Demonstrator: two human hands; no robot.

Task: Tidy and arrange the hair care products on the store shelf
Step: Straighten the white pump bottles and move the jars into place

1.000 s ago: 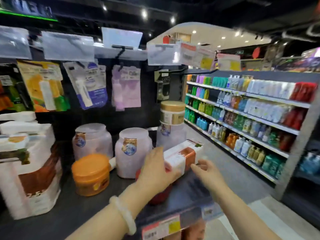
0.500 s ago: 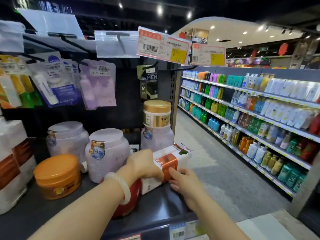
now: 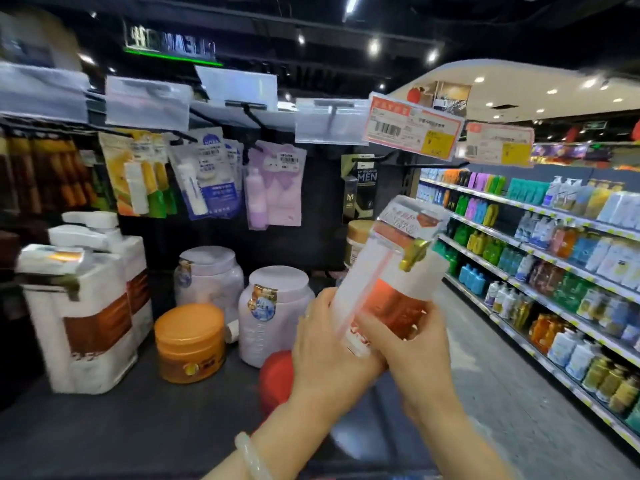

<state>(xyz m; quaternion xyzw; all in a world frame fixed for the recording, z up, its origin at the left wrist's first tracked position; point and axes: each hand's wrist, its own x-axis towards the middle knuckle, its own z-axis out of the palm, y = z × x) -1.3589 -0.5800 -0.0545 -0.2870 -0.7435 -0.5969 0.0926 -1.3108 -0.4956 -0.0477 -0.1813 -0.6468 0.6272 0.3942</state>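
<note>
A: Status on the grip?

B: I see both hands closed on one item. Left hand (image 3: 332, 344) wraps the lower left side, right hand (image 3: 412, 344) cups the lower right, fingers curled round the front. The item is a white-and-orange product pack (image 3: 388, 275), centre-right of frame, lifted clear of the shelf (image 3: 145, 420).

A: Orientation?

B: Long axis near upright, top tilted to the right and away. Clear plastic topper with a gold tab at its upper end. Its print is too blurred to read.

A: Any readable text?

B: "MEN" on a dark hanging pack (image 3: 365, 188), centre. Blue sachets (image 3: 207, 174) carry a round logo that I can't make out. Price tags (image 3: 414, 131) at upper right show a barcode and a yellow patch; digits unreadable.

A: The rest of the shelf?

B: Orange-lidded jar (image 3: 189, 341) at lower centre-left. Two pale lilac tubs (image 3: 273, 313) behind it. A red lid (image 3: 275, 379) just left of my left wrist. Same-style white-and-brown packs (image 3: 83, 323) standing upright at left.
</note>
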